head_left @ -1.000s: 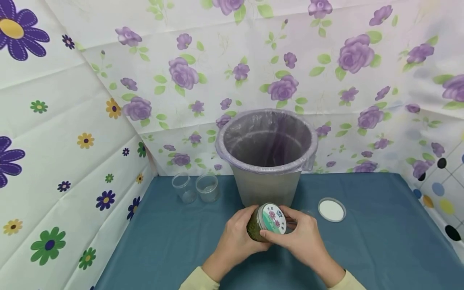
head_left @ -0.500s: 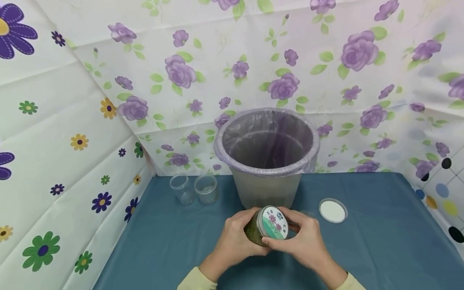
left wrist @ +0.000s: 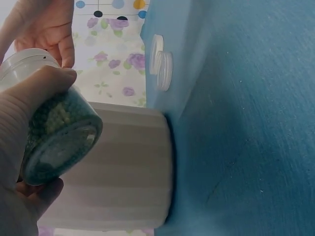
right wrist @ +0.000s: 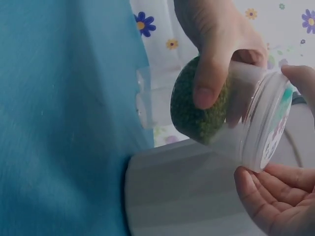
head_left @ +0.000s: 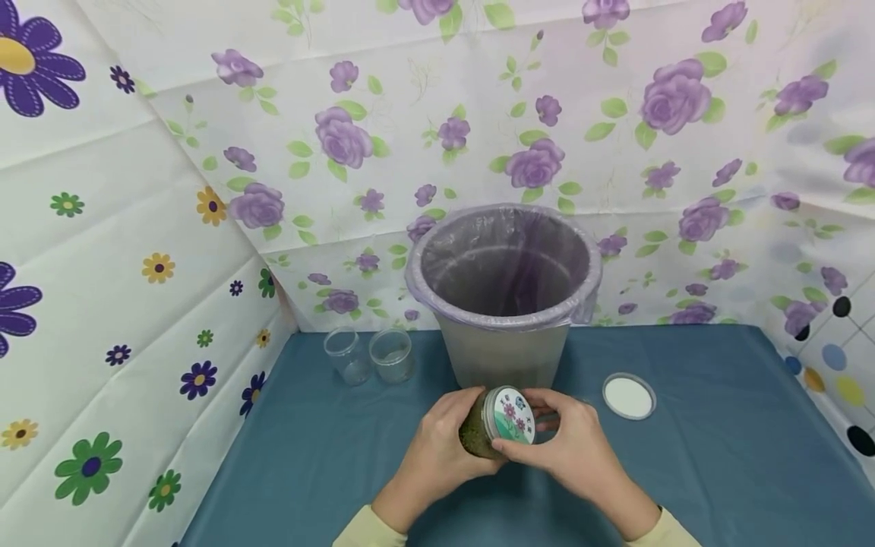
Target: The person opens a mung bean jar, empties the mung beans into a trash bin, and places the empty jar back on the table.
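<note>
A clear jar (right wrist: 206, 105), part filled with green grains, is held tilted in front of the bucket. My left hand (head_left: 440, 441) grips its body, with the thumb along one side and fingers round the other. On the jar sits a round lid (head_left: 514, 415) with a white and green flower label. My right hand (head_left: 570, 448) holds this lid by its rim between thumb and fingertips, as the right wrist view shows. In the left wrist view the jar's base (left wrist: 64, 152) faces the camera.
A grey bucket (head_left: 502, 353) lined with a purple-tinted bag stands behind the hands. Two clear cups (head_left: 392, 357) stand left of it on the blue cloth (head_left: 307, 456). Right of it lies a white-faced lid (head_left: 627, 396), with another lid (left wrist: 165, 71) beside it in the left wrist view.
The jar and both hands have shifted only slightly, and the lid's label has turned a little. My right fingers have changed position slightly at the lid's rim.
</note>
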Demonstrator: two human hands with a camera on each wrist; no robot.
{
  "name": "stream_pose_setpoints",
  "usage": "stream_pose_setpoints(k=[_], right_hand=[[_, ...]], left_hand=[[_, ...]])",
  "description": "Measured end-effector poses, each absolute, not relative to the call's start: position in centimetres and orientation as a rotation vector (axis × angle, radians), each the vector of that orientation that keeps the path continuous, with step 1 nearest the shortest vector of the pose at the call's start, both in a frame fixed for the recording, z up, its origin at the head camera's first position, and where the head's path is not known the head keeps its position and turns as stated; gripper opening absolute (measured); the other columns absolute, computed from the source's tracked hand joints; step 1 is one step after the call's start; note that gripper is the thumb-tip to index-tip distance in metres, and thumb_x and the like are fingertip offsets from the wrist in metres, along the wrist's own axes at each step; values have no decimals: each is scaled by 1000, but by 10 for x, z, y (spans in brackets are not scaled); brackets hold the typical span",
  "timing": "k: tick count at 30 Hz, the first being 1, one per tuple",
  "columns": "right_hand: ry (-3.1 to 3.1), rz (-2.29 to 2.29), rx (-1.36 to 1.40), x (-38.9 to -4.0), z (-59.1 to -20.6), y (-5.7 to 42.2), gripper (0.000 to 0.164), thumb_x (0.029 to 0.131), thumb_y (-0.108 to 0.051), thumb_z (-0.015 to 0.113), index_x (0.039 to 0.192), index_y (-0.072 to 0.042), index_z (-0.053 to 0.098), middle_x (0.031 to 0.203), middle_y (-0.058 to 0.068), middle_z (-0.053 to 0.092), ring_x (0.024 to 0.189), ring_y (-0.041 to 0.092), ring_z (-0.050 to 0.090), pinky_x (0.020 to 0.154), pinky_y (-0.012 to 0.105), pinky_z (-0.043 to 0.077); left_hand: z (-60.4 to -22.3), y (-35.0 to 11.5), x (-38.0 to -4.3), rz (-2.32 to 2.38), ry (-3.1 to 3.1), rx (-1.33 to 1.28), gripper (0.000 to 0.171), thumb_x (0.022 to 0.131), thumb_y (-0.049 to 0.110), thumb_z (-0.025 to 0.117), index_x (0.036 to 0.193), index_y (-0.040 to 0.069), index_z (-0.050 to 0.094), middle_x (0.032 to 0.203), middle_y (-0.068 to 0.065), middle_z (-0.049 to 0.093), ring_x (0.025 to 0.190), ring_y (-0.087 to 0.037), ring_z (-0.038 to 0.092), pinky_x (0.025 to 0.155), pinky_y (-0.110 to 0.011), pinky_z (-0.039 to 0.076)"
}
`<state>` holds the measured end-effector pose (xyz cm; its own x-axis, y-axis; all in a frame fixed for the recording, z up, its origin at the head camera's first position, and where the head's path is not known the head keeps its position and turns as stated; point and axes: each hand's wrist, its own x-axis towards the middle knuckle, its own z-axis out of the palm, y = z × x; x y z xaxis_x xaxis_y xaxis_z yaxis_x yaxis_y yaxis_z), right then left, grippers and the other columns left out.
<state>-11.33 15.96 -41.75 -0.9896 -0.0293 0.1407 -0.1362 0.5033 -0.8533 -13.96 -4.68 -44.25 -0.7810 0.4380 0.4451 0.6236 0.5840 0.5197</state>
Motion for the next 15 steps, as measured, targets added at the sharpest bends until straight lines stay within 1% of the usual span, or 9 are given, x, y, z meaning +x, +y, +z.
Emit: stream_pose_setpoints(k=[2, 8, 12, 15], right_hand=[[-2619, 1508, 192, -113, -419, 161, 69, 56, -61, 80, 113, -30, 60, 100, -16, 64, 81, 0, 64, 68, 21, 56], [-2647, 1485, 268, -113, -421, 165, 77, 57, -61, 79, 122, -28, 56, 107, -16, 60, 89, 3, 63, 71, 20, 55], [-2699, 1434, 205, -113, -420, 165, 81, 57, -66, 76, 124, -24, 56, 107, -17, 60, 85, 3, 62, 70, 22, 55], [-2701, 1404, 175, -113, -419, 164, 76, 56, -68, 76, 118, -26, 60, 101, -17, 62, 78, 2, 61, 66, 24, 55]], left_hand=[[-443, -46, -140, -990, -2549, -876, 78, 66, 51, 77, 134, 28, 47, 128, 17, 51, 117, -1, 49, 92, -27, 51], [-446, -45, -141, -999, -2556, -889, 80, 64, 49, 79, 134, 31, 45, 128, 15, 51, 116, -3, 51, 91, -29, 52], [-448, -44, -140, -1001, -2543, -890, 78, 65, 50, 78, 134, 26, 47, 128, 12, 53, 115, -6, 52, 90, -30, 52], [-448, -43, -139, -999, -2540, -891, 77, 67, 52, 76, 133, 23, 49, 127, 12, 54, 115, -6, 52, 90, -29, 52]])
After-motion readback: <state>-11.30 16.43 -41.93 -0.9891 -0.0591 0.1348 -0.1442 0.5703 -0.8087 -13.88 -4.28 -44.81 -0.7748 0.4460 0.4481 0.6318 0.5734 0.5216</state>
